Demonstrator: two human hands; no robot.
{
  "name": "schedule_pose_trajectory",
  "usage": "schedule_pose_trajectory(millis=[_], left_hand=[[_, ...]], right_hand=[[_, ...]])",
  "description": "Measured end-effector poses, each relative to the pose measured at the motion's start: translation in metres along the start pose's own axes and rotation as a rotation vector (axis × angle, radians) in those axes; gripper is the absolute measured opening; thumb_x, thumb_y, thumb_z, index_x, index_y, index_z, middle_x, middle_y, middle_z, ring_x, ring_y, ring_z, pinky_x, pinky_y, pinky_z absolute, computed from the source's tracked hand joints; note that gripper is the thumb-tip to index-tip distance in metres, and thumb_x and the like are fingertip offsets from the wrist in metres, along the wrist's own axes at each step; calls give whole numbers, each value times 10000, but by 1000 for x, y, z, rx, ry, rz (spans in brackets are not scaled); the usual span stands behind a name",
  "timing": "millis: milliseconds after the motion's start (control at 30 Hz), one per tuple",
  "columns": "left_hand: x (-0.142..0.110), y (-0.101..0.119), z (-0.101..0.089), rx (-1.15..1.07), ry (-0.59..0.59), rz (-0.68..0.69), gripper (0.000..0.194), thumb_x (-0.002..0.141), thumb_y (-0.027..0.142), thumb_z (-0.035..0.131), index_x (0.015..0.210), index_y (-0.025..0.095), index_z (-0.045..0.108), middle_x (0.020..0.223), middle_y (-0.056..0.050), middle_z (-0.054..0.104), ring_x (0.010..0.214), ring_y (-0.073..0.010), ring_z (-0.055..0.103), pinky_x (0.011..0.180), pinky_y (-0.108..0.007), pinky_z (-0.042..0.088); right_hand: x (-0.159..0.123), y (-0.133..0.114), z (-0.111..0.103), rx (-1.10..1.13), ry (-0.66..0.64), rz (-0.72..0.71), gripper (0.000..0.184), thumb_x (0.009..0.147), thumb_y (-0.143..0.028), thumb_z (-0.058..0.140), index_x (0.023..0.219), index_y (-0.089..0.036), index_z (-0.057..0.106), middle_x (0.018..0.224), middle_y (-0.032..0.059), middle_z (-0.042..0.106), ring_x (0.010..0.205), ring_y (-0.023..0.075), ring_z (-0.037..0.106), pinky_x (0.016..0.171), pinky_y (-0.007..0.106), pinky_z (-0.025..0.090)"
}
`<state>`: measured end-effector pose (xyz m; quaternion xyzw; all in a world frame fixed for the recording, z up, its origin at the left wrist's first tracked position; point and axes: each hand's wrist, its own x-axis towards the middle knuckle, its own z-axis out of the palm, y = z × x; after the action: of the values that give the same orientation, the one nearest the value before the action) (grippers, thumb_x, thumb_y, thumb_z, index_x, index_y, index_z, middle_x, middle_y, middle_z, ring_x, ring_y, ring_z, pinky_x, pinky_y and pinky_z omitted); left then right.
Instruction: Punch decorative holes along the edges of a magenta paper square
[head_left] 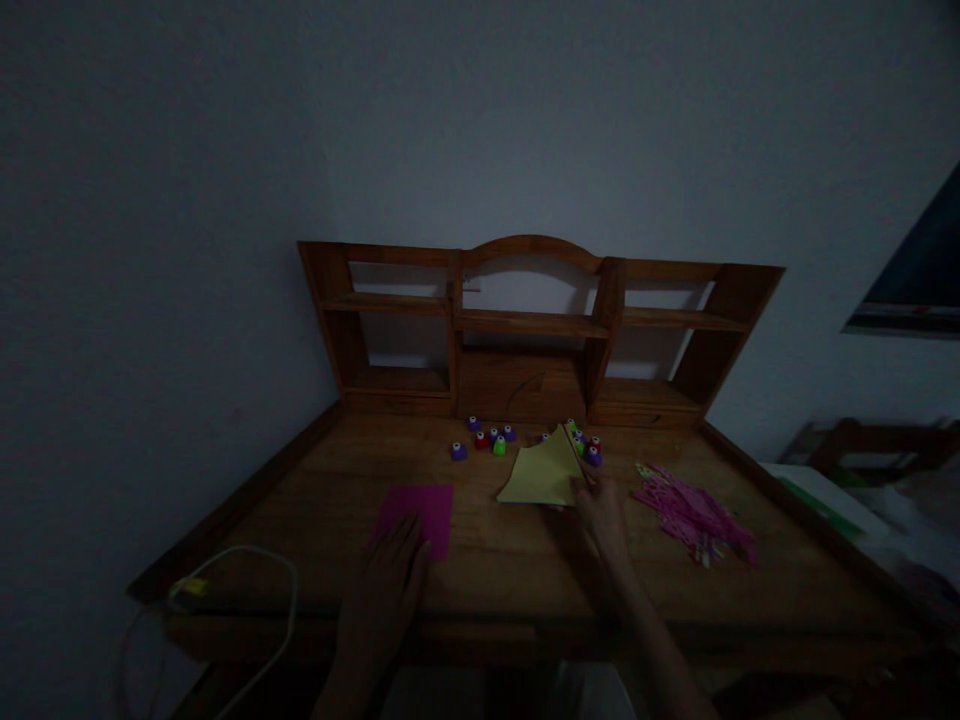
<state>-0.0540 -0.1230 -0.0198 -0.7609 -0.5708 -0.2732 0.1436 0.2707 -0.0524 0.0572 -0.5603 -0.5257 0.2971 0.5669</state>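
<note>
My left hand (396, 570) lies flat with its fingers stretched over the lower part of a pink sheet of paper (431, 510) on the desk. In my right hand (601, 508) is a yellow sheet of paper (541, 474), pinched at its right edge. The yellow sheet is raised and bent, with a corner pointing up and away from me. Behind it stand several small hole punches or stampers in purple, red and green, such as a green one (499, 447) and a purple one (593, 457); the sheet partly covers some of them.
To the right lies a heap of pink cut-out paper strips (697, 510). A wooden shelf unit (532, 322) stands along the desk's back edge. A white cable (292, 590) loops over the front left. Raised wooden borders (247, 500) edge the desk (480, 590). Beyond it, at right, is a chair (877, 440).
</note>
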Motion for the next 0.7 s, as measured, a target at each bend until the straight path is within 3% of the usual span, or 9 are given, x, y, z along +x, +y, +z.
schedule_pose_trajectory(millis=[167,333,467,700], left_hand=[[-2,-3,4,12,-3,-6,384,947,338,412,1266,195,571,1352,-72,559,1264,-241,499,1083,-463,379],[-5,-6,8,15,-26,-3,407,949,336,402,1301,186,540,1364,-78,547,1273,-240,489,1087,-465,371],[-4,-5,8,6,-20,-11,392,950,332,396,1269,179,566,1353,-80,557,1267,-239,495,1077,-461,384],[-2,-2,4,-3,2,-16,383,942,337,423,1256,180,577,1348,-86,561,1264,-243,499,1076,-454,387]], right_hand=[[-16,21,-51,-239,96,-39,416,721,-346,549,1019,-110,719,908,125,735,784,294,676,672,366,540],[-29,24,-86,-82,124,106,492,696,-391,621,1082,-94,689,944,135,728,785,302,685,608,376,563],[-21,8,-81,68,138,156,528,664,-388,661,1113,-110,671,975,117,723,770,285,685,567,365,575],[10,1,-54,36,150,38,415,639,-306,612,987,-109,722,905,110,732,802,292,681,641,361,568]])
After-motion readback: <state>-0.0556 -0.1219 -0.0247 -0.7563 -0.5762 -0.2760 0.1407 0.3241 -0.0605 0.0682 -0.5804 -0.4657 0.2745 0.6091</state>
